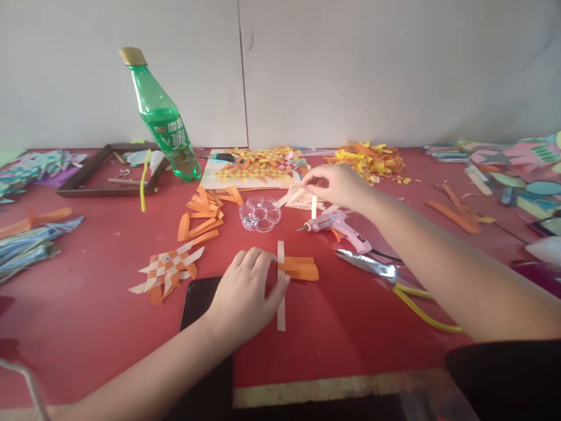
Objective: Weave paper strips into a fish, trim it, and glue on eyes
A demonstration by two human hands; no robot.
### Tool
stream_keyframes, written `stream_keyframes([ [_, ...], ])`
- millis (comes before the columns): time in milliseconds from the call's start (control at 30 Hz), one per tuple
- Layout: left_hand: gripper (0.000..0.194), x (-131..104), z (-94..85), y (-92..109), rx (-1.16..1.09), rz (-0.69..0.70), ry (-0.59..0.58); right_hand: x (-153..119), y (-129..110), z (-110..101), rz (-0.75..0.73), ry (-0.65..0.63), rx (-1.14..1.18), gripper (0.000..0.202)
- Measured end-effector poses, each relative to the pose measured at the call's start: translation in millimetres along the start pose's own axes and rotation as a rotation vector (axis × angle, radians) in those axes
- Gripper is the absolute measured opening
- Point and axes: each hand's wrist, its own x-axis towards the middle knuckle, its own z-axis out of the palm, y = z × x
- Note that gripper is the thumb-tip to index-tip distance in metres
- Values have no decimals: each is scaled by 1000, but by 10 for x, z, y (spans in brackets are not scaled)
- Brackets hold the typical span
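Observation:
My left hand (pixel 245 289) rests on the table with curled fingers. Its thumb and forefinger hold down the left end of some orange paper strips (pixel 302 269), which a pale paper strip (pixel 281 313) crosses upright. Farther back, my right hand (pixel 337 186) has its fingertips pinched on a pale strip at the pile of pale paper strips (pixel 302 202). Just below that hand lies a pink glue gun (pixel 344 229). To the left of my left hand is a woven orange-and-white paper fish (pixel 169 270).
A clear flower-shaped dish (pixel 260 214) holds small beads or eyes. Yellow-handled scissors (pixel 394 278) lie at right. A tilted green bottle (pixel 166 126) stands by a brown frame (pixel 105 192). Orange strips (pixel 201 213) lie behind the fish; a black flat object (pixel 199 298) is under my left arm.

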Motion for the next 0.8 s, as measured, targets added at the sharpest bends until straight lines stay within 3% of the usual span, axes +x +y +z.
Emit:
stream_keyframes([
  [67, 33, 40, -20, 64, 28, -44, -73, -190, -204, -65, 18, 14, 97, 16],
  [100, 37, 64, -35, 90, 41, -61, -130, -301, -305, -87, 52, -11, 264, 16],
  [167, 29, 115, -69, 124, 27, -99, -231, -529, -477, -101, 86, -111, 507, 14],
  [367, 16, 189, -77, 47, -103, -47, -247, -1014, -627, 36, 155, -413, 868, 17],
  [467, 15, 180, -61, -49, -177, -25, -232, -1133, -598, 139, 197, -448, 757, 15],
  [567, 20, 167, -93, -133, -275, -36, -227, -1208, -579, 229, 189, -394, 426, 13],
  [700, 25, 145, -155, -165, -396, -78, -242, -1235, -547, 324, 164, -274, 165, 11],
  [800, 25, 109, -136, -118, -304, -38, -178, -1226, -507, 374, 186, -149, 127, 25],
])
